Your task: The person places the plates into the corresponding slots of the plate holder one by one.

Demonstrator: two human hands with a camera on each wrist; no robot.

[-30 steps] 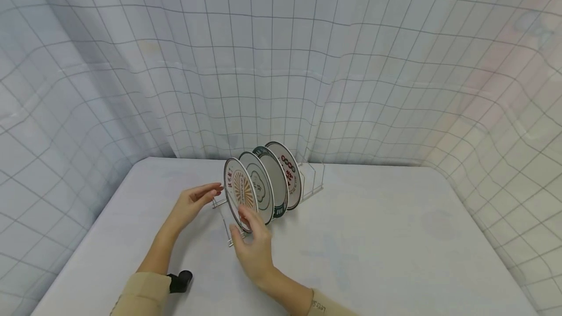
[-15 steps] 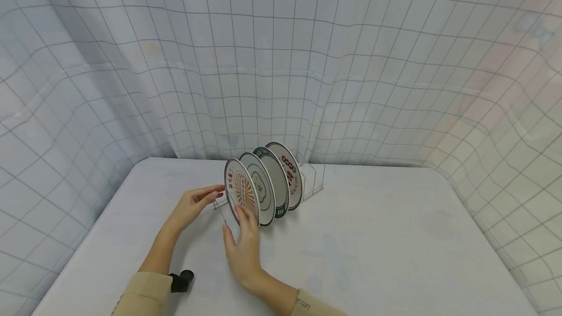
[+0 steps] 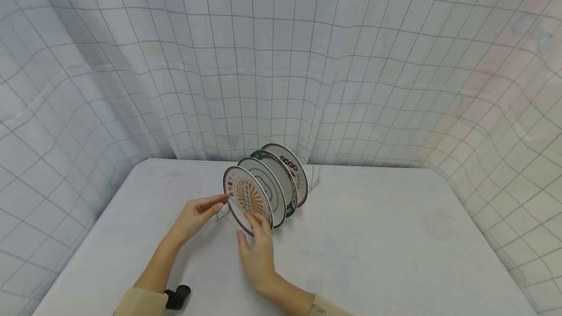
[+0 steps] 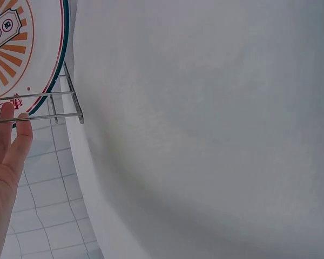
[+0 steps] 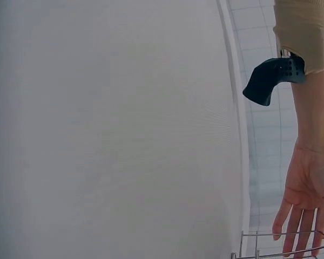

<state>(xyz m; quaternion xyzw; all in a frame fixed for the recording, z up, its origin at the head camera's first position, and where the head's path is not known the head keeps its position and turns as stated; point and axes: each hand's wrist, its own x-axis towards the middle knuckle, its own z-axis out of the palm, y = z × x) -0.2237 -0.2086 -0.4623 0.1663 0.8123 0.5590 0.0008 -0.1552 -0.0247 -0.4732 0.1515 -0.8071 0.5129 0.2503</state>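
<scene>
Several round plates stand tilted in a row in a wire dish rack (image 3: pixel 313 184). The front plate (image 3: pixel 248 196) bears an orange sunburst and red characters; a white plate (image 3: pixel 275 194) with a dark rim, a green-rimmed plate (image 3: pixel 287 187) and a red-patterned plate (image 3: pixel 300 179) follow behind. My left hand (image 3: pixel 193 218) holds the rack's left side, fingertips at the front plate's edge. With fingers across the front plate's lower face and thumb apart, my right hand (image 3: pixel 257 252) grips the rack's near end. In the left wrist view, fingertips meet the rack's wires (image 4: pixel 70 89).
The rack sits on a white-covered table (image 3: pixel 373 238). A white curtain with a grid pattern (image 3: pixel 272 62) encloses the back and sides. A black wrist mount (image 3: pixel 177 297) sticks out from the left sleeve (image 3: pixel 142 301).
The rack with its plates has turned, so the front plate faces the camera more and its lower edge has swung right. My right hand moved slightly left, then right with it.
</scene>
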